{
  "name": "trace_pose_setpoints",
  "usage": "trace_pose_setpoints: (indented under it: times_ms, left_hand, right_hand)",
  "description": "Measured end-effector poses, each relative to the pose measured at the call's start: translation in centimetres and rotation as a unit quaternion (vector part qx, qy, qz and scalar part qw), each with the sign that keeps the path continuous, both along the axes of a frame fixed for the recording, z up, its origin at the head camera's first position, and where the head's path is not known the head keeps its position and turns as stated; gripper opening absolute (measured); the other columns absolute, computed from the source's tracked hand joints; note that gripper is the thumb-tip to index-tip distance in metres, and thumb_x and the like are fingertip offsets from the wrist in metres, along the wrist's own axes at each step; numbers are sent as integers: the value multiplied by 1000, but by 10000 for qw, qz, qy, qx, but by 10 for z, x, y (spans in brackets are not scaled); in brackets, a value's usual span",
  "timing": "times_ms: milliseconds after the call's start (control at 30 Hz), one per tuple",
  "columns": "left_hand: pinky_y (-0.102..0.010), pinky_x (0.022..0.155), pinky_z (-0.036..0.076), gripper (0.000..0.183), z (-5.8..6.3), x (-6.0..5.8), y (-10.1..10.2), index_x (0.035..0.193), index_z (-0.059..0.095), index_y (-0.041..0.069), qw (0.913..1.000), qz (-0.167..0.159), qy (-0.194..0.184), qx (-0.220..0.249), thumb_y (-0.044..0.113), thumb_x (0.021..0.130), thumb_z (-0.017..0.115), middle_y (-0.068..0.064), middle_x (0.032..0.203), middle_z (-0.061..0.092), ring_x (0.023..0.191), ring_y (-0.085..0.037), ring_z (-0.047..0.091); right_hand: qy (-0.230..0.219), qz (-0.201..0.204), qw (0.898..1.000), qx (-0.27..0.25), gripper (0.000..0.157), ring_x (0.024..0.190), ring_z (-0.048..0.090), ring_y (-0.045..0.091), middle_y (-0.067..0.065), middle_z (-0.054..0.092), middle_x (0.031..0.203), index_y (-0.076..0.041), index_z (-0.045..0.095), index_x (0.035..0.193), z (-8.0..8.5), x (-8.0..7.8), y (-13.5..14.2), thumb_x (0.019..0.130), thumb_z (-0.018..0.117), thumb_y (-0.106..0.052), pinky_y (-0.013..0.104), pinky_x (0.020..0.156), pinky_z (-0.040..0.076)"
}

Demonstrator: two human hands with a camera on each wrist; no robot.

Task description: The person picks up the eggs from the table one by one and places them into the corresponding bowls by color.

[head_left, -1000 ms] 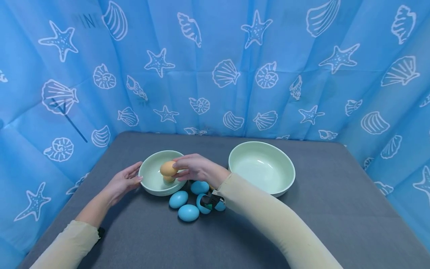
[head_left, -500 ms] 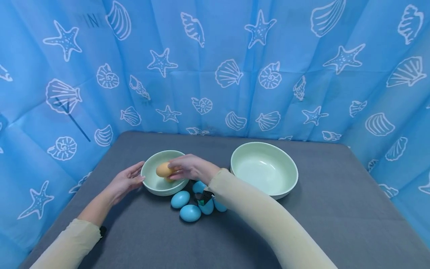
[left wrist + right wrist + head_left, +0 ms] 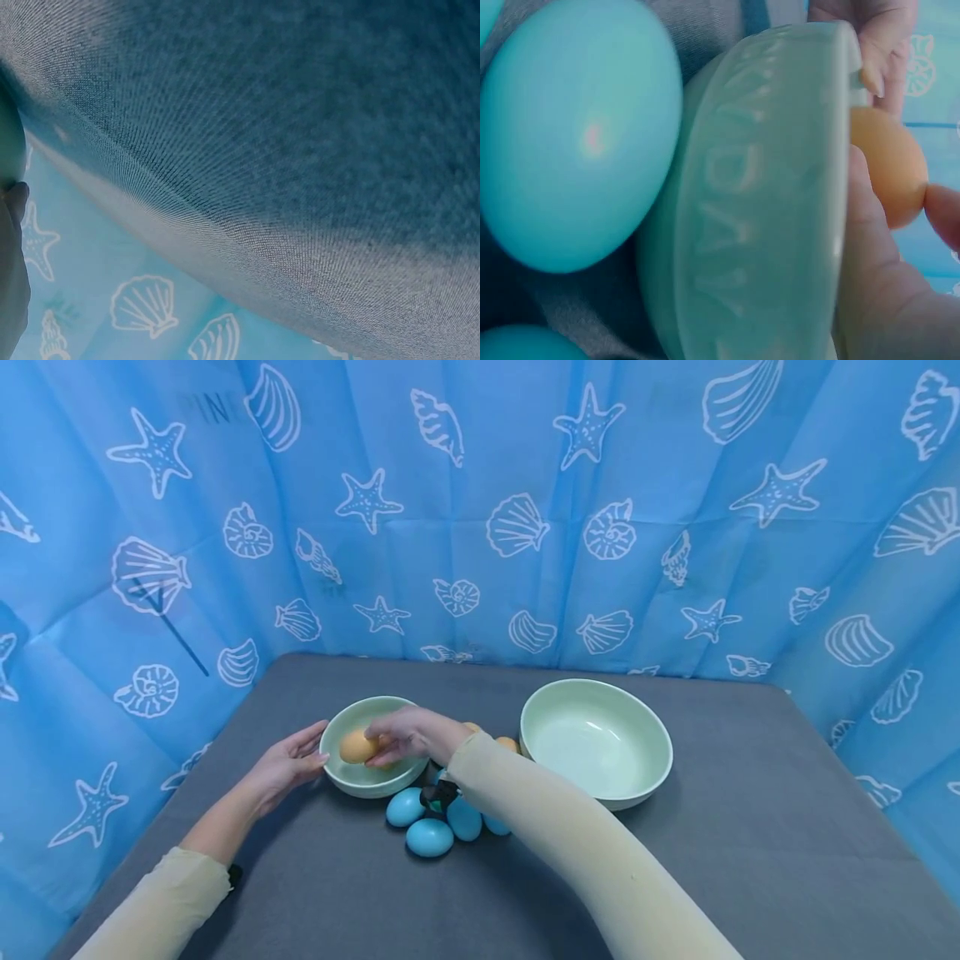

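Note:
Inside the small pale green bowl (image 3: pixel 375 789), my right hand (image 3: pixel 412 732) pinches an orange egg (image 3: pixel 357 747) between thumb and fingers. Another orange egg (image 3: pixel 387 766) lies in that bowl, mostly covered by the hand. In the right wrist view the held egg (image 3: pixel 894 169) shows beyond the bowl wall (image 3: pixel 765 187). My left hand (image 3: pixel 285 767) touches the bowl's left side with relaxed fingers. Several blue eggs (image 3: pixel 430 838) lie on the cloth in front of the bowl, some partly hidden by the right wrist.
A larger pale green bowl (image 3: pixel 600 752) stands to the right. Orange eggs (image 3: pixel 507 744) peek out behind the right forearm, left of that bowl. Grey cloth (image 3: pixel 750 827) covers the table, and a blue shell-print curtain (image 3: pixel 480 485) hangs at the back and sides.
My right hand has moved left and slightly lower in the small bowl with the orange egg. The left hand stays at the bowl's side. The head view has shifted slightly.

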State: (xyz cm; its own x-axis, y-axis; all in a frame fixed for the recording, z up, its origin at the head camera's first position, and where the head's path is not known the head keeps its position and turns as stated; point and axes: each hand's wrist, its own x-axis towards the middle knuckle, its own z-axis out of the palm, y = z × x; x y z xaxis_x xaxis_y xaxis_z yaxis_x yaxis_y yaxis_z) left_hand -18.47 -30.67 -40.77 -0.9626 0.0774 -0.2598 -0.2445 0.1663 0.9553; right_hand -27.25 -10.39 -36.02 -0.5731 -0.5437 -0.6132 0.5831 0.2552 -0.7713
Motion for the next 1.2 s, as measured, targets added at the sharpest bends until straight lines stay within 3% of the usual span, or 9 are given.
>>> trace_pose_setpoints:
  times_ms: [100, 233, 300, 500, 767, 933, 1200]
  left_hand:
    - [-54, 112, 26, 73, 1, 0, 0, 156, 7, 5, 10000, -54, 9, 25, 14, 101, 54, -19, 160, 3, 144, -38, 16]
    - [-55, 112, 25, 73, 0, 0, 0, 156, 7, 5, 10000, -61, 15, 10, 14, 101, 54, -20, 160, 3, 144, -38, 15]
    - [-55, 112, 26, 73, 0, 0, 1, 156, 7, 5, 10000, -49, 28, -18, 13, 101, 54, -20, 160, 4, 144, -39, 15]
    - [-55, 112, 26, 70, 0, 0, 0, 156, 8, 5, 10000, -60, 59, -46, 11, 101, 51, -19, 160, 5, 144, -39, 15]
    - [-55, 112, 25, 69, 2, 1, 0, 156, 7, 4, 10000, -44, 19, -75, 10, 102, 50, -19, 160, 5, 144, -39, 14]
    - [-55, 112, 25, 69, 2, 1, 1, 156, 7, 4, 10000, -15, 11, -83, 10, 102, 50, -19, 160, 5, 145, -39, 14]
    - [-54, 112, 26, 69, 3, 2, 3, 156, 7, 5, 10000, 56, -38, -62, 11, 102, 50, -19, 160, 6, 144, -39, 16]
  right_hand:
    - [28, 284, 9994, 193, 21, 112, 60, 39, 25, 63, 103, 5, 56, 113, 1, 1, 0, 94, 58, -2, 32, 81, 57]
    - [267, 699, 9962, 443, 12, 85, 69, 32, 21, 64, 95, 5, 58, 102, 0, 3, 0, 94, 59, -4, 28, 63, 58]
    - [306, 815, 9944, 604, 13, 78, 68, 30, 22, 64, 96, 6, 58, 102, 0, 5, -1, 95, 59, -5, 30, 70, 59]
    - [193, 731, 9933, 868, 23, 110, 61, 40, 29, 62, 107, 12, 55, 114, -3, 7, -3, 96, 58, -1, 41, 93, 51]
    - [165, 722, 9912, 1098, 29, 115, 57, 43, 32, 53, 129, 10, 49, 126, -5, 5, -9, 99, 51, -1, 41, 93, 52]
    - [-91, 607, 9928, 1028, 35, 120, 53, 44, 31, 46, 137, 13, 42, 133, -4, 5, -10, 100, 46, 3, 42, 95, 50]
    - [40, 657, 9916, 1110, 35, 118, 54, 42, 30, 52, 123, 17, 43, 132, 1, 8, -5, 98, 45, 9, 39, 93, 52]
